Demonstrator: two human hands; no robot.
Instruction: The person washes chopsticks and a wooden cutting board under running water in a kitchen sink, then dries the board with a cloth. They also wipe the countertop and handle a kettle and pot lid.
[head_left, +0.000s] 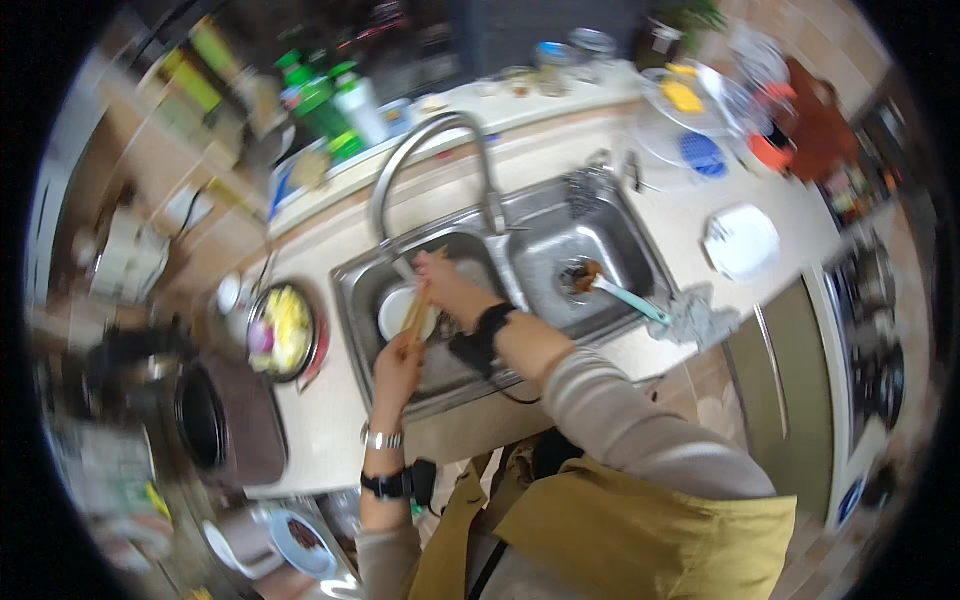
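Over the left basin of a steel double sink (345, 300), my left hand (400, 364) grips the lower end of several wooden chopsticks (418, 319). My right hand (439, 277) is closed around their upper part, beside the spray head of the arched faucet (382, 187). A white bowl (394, 311) lies in that basin, partly behind the chopsticks. In the right basin, a brush with a pale green handle (634, 300) leans from the drain to the front rim. The picture is blurred, and I cannot tell whether water runs.
A grey cloth (697, 319) lies at the sink's right corner, near a white dish (742, 241). Left of the sink stands a bowl of cut vegetables (283, 330). Green pump bottles (315, 101) and jars (553, 67) line the sill behind the faucet.
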